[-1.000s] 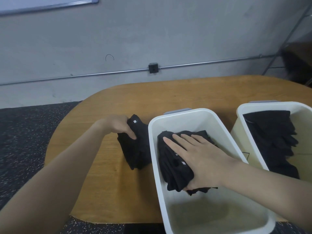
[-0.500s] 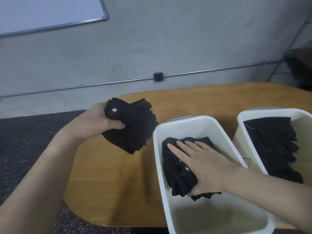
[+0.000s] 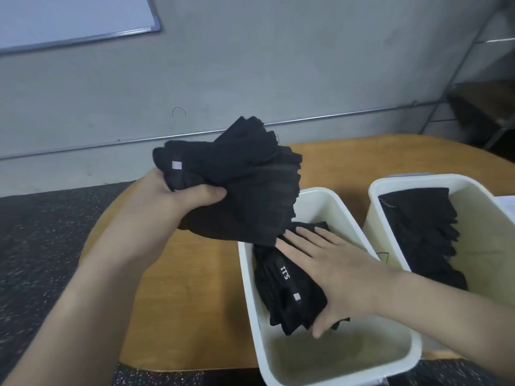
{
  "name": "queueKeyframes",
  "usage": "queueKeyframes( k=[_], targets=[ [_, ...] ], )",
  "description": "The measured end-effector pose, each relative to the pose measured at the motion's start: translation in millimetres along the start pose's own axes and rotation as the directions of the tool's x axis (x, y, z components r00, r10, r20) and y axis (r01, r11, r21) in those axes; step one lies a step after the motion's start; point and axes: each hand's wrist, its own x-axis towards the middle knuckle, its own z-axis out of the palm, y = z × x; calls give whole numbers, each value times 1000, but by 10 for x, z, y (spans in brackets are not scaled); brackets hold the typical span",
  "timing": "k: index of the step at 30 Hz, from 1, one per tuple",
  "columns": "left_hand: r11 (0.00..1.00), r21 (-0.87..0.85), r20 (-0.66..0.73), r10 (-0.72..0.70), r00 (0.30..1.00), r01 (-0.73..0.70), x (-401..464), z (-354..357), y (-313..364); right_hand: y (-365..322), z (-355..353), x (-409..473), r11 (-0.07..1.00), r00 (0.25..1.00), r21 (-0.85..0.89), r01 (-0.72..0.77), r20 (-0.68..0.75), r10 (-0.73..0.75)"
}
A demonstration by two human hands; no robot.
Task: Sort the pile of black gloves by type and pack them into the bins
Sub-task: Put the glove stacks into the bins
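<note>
Inside both bins (image 3: 412, 355) (white): black gloves (image 3: 289, 291)

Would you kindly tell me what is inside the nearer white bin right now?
Inside the nearer white bin lies a stack of black gloves, pressed flat by the right hand. The bin's near end shows bare floor; anything beneath the stack is covered.

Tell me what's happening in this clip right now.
A person is packing black gloves into white bins on a wooden table. The left hand grips a bundle of gloves, held in the air above the far end of the near bin. The right hand lies flat, pressing down the gloves already in that bin. A second bin to the right holds another stack of gloves.
</note>
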Motion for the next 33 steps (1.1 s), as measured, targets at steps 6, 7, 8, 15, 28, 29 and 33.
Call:
queueKeyframes(
  k=[6,7,8,15,28,29,33],
  targets=[
    [980,-156,8,-126,992,126,-153,423,-160,139,-313,-291,950,999,309,-50,4,51],
    [976,-176,5,-129,992,128,-178,466,-178,158,-376,-362,902,997,425,-80,17,81],
    [972,-197,-3,-130,992,127,-203,498,-192,171,-439,-433,843,994,528,-103,26,105],
    [980,-182,-4,-86,996,84,-385,675,-317,238,-678,-702,582,973,810,-72,-71,220],
    [968,-217,155,-93,983,126,-638,1081,-278,407,-669,-594,399,978,916,31,-109,175],
    [951,-257,150,-134,980,169,-621,1082,-269,414,-656,-589,394,976,918,37,-117,182],
    [995,-1,119,-94,988,95,-546,966,-340,460,-603,-562,419,974,908,-12,-85,211]
  ],
)
